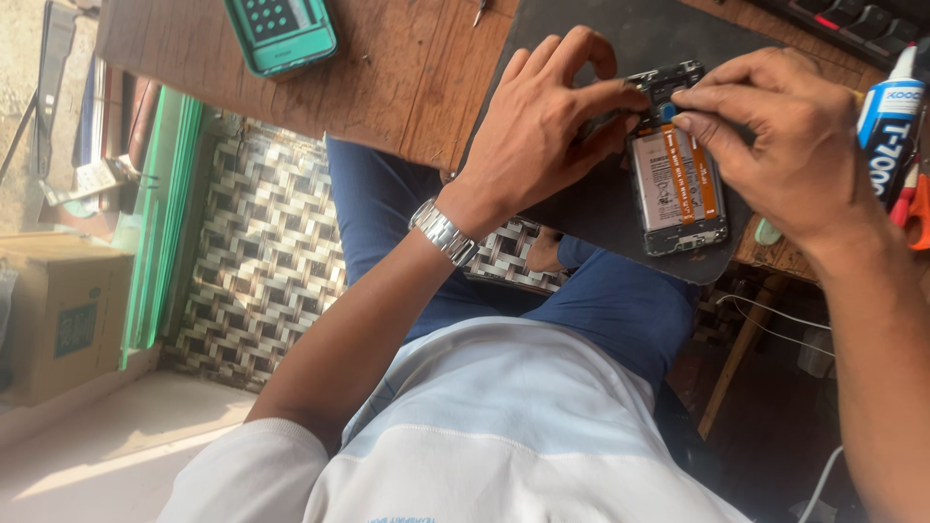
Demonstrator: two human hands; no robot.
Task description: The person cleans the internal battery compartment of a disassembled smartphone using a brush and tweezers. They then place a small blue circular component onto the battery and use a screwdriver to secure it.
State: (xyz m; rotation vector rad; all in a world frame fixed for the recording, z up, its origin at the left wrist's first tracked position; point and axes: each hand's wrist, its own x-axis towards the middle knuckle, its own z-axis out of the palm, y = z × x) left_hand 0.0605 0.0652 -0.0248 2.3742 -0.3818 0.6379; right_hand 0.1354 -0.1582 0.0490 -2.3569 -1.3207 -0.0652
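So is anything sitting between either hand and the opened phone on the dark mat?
Nothing visible does. Both the left hand and the right hand already have fingertips on the top end of the opened black phone with its grey, orange-striped battery, lying on the dark mat.

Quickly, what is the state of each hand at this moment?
Left hand: fingers spread, pressing on the top edge of the opened phone, holding nothing.
Right hand: fingers pinched together at the phone's top; anything held cannot be told.

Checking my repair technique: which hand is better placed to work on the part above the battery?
Right hand: its fingertips pinch at the phone top, while the left hand steadies the edge.
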